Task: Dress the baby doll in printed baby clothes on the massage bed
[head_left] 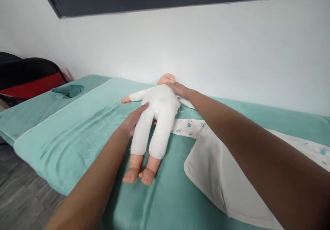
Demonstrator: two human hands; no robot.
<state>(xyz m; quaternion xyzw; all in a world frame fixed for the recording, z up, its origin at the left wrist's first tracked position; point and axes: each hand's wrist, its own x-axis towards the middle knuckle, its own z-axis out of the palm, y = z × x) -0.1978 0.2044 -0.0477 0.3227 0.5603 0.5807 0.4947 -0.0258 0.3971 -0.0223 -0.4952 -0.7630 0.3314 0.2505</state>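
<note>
On the doll (164, 99), left hand (132, 121) clasps hip; right hand (179, 88), loosely straightened, touches neck.

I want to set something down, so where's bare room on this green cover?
The widest bare patch of green cover lies left of the doll and left hand. A smaller one: below its feet, between left forearm and white cloth. Right is crowded by that cloth and the right forearm.

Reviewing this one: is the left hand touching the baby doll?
Touching. The head view shows the left hand against the side of the baby doll, its thumb overlapping the white hip with no gap visible.
</note>
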